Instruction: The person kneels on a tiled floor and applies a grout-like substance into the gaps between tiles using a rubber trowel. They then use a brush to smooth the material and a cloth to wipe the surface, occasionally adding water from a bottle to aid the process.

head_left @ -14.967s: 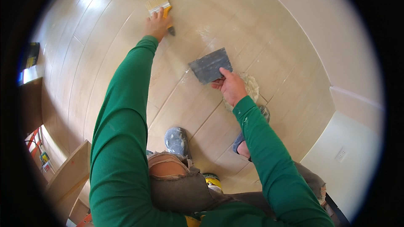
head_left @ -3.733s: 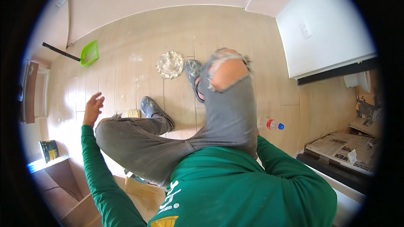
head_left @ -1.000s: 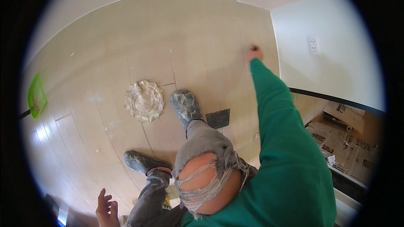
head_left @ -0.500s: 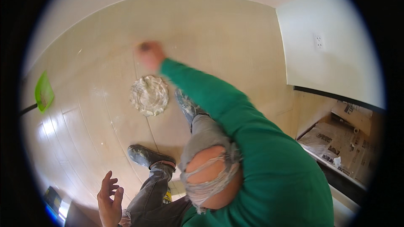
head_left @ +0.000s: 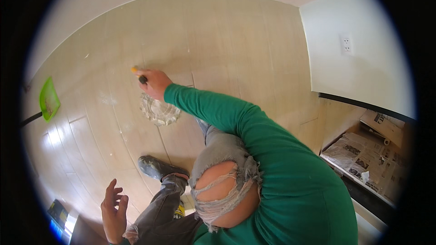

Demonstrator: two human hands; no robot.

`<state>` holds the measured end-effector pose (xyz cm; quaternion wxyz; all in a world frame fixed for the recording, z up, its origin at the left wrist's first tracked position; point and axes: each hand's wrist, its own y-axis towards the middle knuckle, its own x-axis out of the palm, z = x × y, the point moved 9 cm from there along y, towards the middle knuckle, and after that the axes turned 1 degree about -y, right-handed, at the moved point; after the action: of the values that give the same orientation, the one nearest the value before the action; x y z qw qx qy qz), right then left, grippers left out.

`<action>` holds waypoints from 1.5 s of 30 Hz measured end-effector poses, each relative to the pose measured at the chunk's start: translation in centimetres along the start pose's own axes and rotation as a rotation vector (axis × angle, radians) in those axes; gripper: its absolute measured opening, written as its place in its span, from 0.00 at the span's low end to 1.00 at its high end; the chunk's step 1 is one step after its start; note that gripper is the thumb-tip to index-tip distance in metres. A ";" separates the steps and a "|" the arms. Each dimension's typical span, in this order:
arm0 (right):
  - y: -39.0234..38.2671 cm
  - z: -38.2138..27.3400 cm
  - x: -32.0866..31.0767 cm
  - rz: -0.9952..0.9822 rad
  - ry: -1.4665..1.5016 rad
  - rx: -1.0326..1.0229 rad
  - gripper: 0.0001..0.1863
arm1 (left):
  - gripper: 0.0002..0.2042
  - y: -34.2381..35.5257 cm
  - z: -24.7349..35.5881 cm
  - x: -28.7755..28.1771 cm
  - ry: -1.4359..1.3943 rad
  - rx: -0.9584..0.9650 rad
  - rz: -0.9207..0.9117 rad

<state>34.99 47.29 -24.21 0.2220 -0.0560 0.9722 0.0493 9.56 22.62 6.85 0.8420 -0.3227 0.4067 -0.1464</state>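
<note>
My right hand [head_left: 156,83] is closed around a small tool [head_left: 143,79] with a yellow and black handle, held low at the floor; its working end is hidden. Just below that hand lies a round, wrinkled whitish disc [head_left: 160,112], its upper part covered by the hand. I cannot make out what the disc is made of. At the lower left my left hand [head_left: 113,211] is raised near my knee, holding nothing, its fingers apart and slightly curled.
A green dustpan [head_left: 50,100] with bits of debris and a dark handle stands at the left. My dirty dark shoe [head_left: 161,168] is planted below the disc. White walls with an outlet [head_left: 346,44] bound the right; beyond them, printed cardboard [head_left: 363,159] covers a lower surface.
My right hand has swept toward me and slightly left, now partly over the disc, with the tool still in it. My left hand has shifted slightly left and up.
</note>
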 end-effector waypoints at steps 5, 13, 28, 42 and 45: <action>1.3 7.1 -22.3 0.372 0.077 0.193 0.11 | 0.26 -1.5 -5.3 -0.9 -0.033 -0.098 0.041; -3.9 12.8 -28.1 0.227 -0.616 0.384 0.12 | 0.26 -1.0 -5.5 -1.2 -0.055 -0.152 0.044; -3.9 29.5 -53.4 0.658 -0.696 0.899 0.15 | 0.24 -1.1 -10.9 -1.2 -0.175 -0.245 0.039; 22.3 -0.8 -5.8 0.001 -0.154 -0.227 0.12 | 0.27 1.4 -9.1 -3.5 -0.233 -0.208 0.116; 19.7 8.5 -23.5 0.202 -0.413 0.180 0.17 | 0.28 -0.1 -11.9 -3.0 -0.357 -0.276 0.088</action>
<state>57.01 69.83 -20.15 0.4140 0.0728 0.9074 -0.0054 -1.63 19.02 3.22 0.8541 -0.4376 0.2810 0.0070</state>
